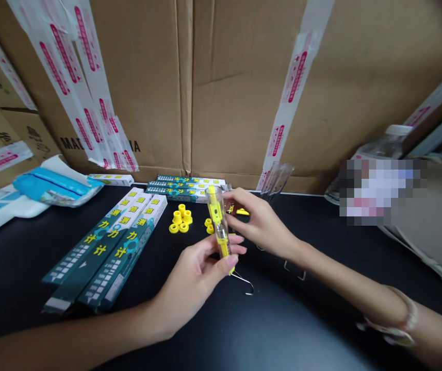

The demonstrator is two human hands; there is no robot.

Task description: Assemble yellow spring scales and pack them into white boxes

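Note:
My left hand point(205, 268) is closed around a clear-tubed spring scale point(221, 226) with yellow inner parts, a coil spring and a metal hook point(248, 288) at its lower end. The tube stands upright, tilted a little to the left. Just behind it, my right hand point(255, 221) is at the tube's upper right side, thumb and forefinger apart. Its fingertips are partly hidden by the tube. Small yellow parts point(243, 212) show beside those fingers. Yellow plastic caps point(182, 217) sit stacked in a cluster to the left, and more yellow caps point(209, 224) lie right behind the tube.
Dark green printed boxes point(107, 252) lie on the black table point(282, 330) at left, with more boxes point(185, 188) at the back. Clear tubes point(277, 180) stand at back right. Metal hooks point(295, 269) lie under my right forearm. A bottle point(394, 141), blue packet point(58, 180) and cardboard point(236, 103) surround the area.

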